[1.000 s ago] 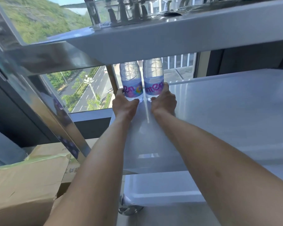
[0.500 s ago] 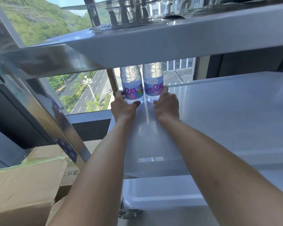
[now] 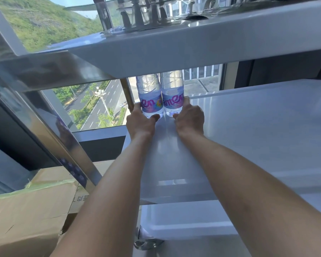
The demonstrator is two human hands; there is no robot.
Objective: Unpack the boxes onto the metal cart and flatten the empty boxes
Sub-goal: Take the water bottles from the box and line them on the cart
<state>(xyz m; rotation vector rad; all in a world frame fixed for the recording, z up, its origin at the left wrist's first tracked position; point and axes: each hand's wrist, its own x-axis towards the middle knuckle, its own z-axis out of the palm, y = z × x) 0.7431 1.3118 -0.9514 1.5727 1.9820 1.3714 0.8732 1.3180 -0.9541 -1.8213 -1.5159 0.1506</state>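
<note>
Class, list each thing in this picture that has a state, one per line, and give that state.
left bottle: upright on the middle shelf, gripped by the left hand
right bottle: upright, touching the left bottle, gripped by the right hand
cardboard box: flaps open, not flattened

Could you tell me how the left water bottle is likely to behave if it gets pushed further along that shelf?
The left water bottle stands tall and narrow, so a push high up would probably tip it; the left hand holds it low. It looks full, so likely heavy for its size. On the smooth metal shelf it would probably slide easily, nudging the right bottle beside it.
</note>
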